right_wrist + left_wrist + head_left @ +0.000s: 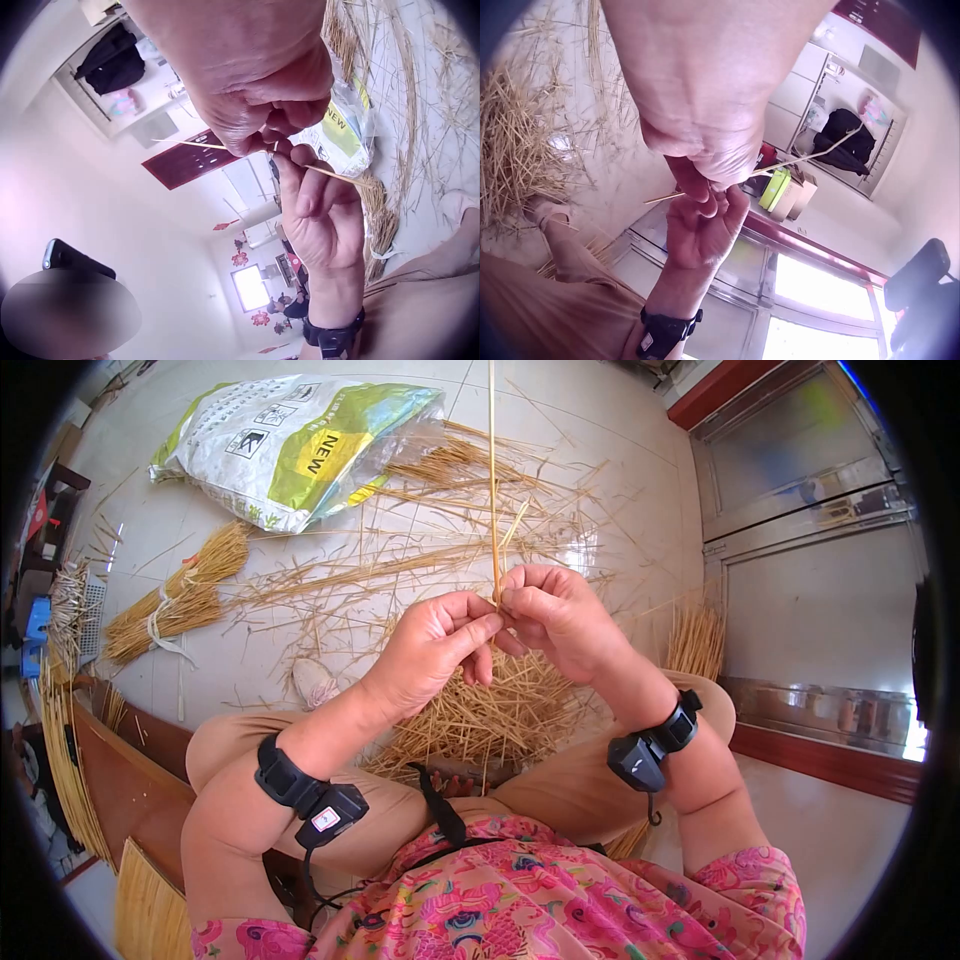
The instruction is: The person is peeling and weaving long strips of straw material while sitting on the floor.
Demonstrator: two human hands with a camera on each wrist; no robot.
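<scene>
A long, thin straw stalk [493, 480] stands upright in the head view, running up past the top edge. Both hands meet at its lower part in front of the chest. My left hand [432, 648] pinches the stalk between thumb and fingertips. Right beside it, my right hand [562, 618] pinches it too, thumb over the curled index finger. A short piece of straw [515, 523] sticks out at an angle just above the right fingers. In the left wrist view the stalk [810, 155] extends on both sides of the joined fingertips, which hide its middle.
A heap of loose straw [490, 710] lies on the floor between the knees. Beyond are scattered stalks, a tied straw bundle [180, 595] and a white-green plastic bag [290, 445] with straw at its mouth. A glass-fronted cabinet [820, 600] stands at right, a brown wooden board [130, 780] at left.
</scene>
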